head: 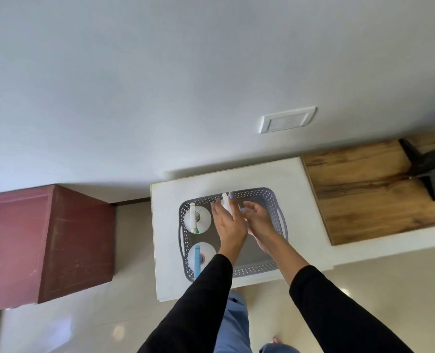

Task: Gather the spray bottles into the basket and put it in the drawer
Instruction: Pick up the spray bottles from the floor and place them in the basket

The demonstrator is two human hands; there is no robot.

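A grey perforated basket (272, 197) with side handles sits on a white cabinet top (303, 215). Two white spray bottles stand in its left side: one with a white and green trigger (197, 219) at the back, one with a blue trigger (200, 257) at the front. Over the basket's middle, my left hand (229, 225) grips a third white spray bottle (226, 203), whose head pokes out past my fingers. My right hand (258, 220) is cupped against it from the right, fingers apart. The bottle's body is hidden by my hands.
A dark red cabinet (46, 240) stands to the left across a gap of tiled floor (132, 225). A wooden tabletop (364, 189) with a black bracket adjoins on the right. A white wall with a switch plate (286, 120) lies behind.
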